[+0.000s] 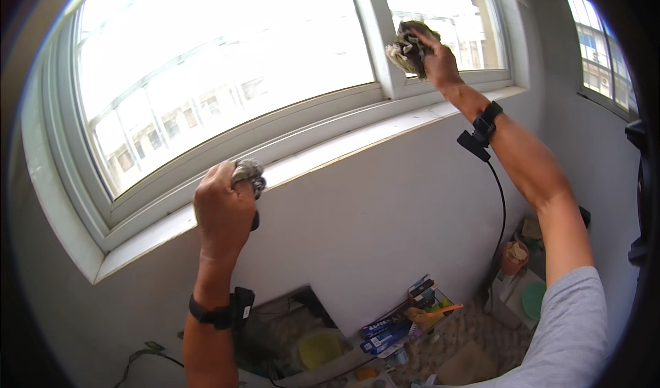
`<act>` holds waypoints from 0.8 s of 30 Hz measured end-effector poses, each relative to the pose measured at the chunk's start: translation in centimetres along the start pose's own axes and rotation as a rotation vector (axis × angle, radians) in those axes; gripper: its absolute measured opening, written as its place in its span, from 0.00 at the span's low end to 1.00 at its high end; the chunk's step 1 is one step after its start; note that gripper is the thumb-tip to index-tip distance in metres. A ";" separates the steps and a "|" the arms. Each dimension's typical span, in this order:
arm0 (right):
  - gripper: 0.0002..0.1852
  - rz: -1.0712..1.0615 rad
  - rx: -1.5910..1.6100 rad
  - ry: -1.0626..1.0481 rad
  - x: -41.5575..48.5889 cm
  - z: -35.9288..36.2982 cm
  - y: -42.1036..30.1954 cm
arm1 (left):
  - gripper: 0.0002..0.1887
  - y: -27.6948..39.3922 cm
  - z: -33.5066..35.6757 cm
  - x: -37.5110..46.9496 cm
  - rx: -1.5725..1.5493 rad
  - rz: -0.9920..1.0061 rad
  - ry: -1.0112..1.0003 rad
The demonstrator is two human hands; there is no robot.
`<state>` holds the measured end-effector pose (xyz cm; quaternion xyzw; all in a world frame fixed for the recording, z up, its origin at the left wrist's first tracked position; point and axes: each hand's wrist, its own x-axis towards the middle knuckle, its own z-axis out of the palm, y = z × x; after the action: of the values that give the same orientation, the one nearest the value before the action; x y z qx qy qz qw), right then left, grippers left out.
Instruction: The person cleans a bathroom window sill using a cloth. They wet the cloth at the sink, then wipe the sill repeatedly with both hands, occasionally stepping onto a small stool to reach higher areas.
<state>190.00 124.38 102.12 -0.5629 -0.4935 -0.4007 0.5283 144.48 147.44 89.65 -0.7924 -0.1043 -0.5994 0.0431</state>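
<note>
My right hand (442, 66) is raised at the upper right, closed on a crumpled, patterned cloth (410, 50) in front of the window frame's upright and the right-hand pane. At the left, my left hand (224, 200) is closed in a fist around a bunched grey-white cloth (249, 174), just over the white windowsill (319, 153). The large window pane (232, 68) stretches behind both hands, with bright daylight coming through. Each wrist wears a black strap with a small black device; a cable hangs from the right one.
Below the sill stands a rack with boxes and an orange-handled tool (438, 311). A yellow-green basin (319, 348) lies low down beside it. At the lower right are a pink bin (514, 258) and a green round object (534, 300). A smaller window (600, 58) is at the right.
</note>
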 end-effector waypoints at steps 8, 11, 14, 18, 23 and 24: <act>0.32 -0.343 -0.423 0.099 5.1 14.6 -6.3 | 0.08 -0.6 0.3 0.0 -0.022 0.003 0.025; 0.30 -0.309 -0.412 0.081 6.0 20.4 -10.3 | 0.08 -0.7 0.4 -0.3 -0.023 0.010 0.052; 0.25 -0.430 -0.219 -0.196 4.8 24.2 -16.9 | 0.08 -0.6 0.5 -0.3 0.027 0.002 0.039; 0.30 -0.886 -0.377 -0.291 1.6 28.3 -24.6 | 0.09 -0.3 0.3 -0.1 -0.004 -0.012 0.050; 0.48 -0.702 -0.223 -0.323 4.2 24.7 -18.4 | 0.10 -0.6 -0.5 -0.3 0.006 -0.071 -0.020; 0.55 -0.757 -0.245 -0.293 5.6 22.8 -15.7 | 0.10 -0.7 -0.5 -0.3 0.012 -0.064 -0.026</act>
<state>174.14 147.02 107.93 -0.4517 -0.6841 -0.5376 0.1972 143.82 147.97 89.49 -0.7962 -0.1337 -0.5895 0.0273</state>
